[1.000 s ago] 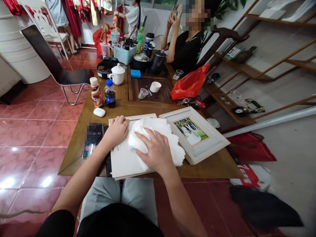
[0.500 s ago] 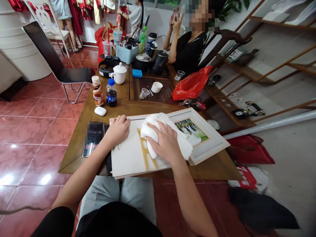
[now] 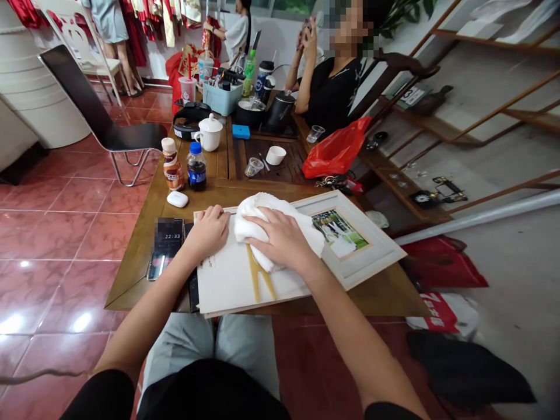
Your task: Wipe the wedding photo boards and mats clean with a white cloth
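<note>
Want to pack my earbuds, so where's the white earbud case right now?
In the head view, the white earbud case lies on the wooden table, left of centre, just nearer the person than the dark soda bottle and just beyond the phone.

1. The person is wearing a black short-sleeved top, its front filling the bottom centre of the frame.
2. The top's left sleeve is showing at the lower left, and its right sleeve is showing at the bottom right edge.
3. Pale grey shorts are showing just above the top, at lower centre.
4. The left hand and right hand are showing bare, mid-frame.
</note>
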{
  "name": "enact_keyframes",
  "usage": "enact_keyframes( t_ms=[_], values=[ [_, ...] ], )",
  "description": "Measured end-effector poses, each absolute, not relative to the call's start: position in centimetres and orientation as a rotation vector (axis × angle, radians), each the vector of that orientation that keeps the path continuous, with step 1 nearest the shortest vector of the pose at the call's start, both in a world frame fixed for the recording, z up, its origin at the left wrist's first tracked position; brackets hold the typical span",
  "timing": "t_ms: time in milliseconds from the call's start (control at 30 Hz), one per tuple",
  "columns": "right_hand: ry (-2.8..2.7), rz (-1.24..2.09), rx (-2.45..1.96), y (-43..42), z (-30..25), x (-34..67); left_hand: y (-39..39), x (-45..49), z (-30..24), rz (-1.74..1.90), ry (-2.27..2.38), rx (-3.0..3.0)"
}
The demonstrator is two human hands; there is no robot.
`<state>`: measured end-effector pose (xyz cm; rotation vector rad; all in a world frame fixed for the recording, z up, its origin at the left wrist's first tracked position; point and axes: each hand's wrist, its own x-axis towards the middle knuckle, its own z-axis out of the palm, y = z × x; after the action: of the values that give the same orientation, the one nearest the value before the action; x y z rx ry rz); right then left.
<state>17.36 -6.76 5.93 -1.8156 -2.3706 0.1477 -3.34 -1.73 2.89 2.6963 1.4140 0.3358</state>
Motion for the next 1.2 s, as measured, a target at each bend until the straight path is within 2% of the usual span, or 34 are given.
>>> enact_keyframes(
  t_ms=[167,300,767,900,1200],
  values=[
    [-2.206,0.04,-1.969,-6.0,4.9,20.6,-1.7,-3.4,2.7,0.374,1.408,2.672],
    [-2.248,-0.018,-1.868,-7.4,4.0,21.6,-1.7,-3.3,2.7,0.394,1.426,2.665],
    [-2.309,-0.175,-1.777,-20.8,2.6,21.8,-1.9,-3.2,3.2,0.348,1.437,2.675],
    [-2.278,-0.181,-1.844,-18.9,2.7,21.4,-1.9,-3.3,3.3,0.35,1.423,2.696],
    [-2.236,-0.09,-1.904,-8.4,3.4,20.6,-1.7,-3.3,3.3,0.311,1.411,2.712]
  ],
)
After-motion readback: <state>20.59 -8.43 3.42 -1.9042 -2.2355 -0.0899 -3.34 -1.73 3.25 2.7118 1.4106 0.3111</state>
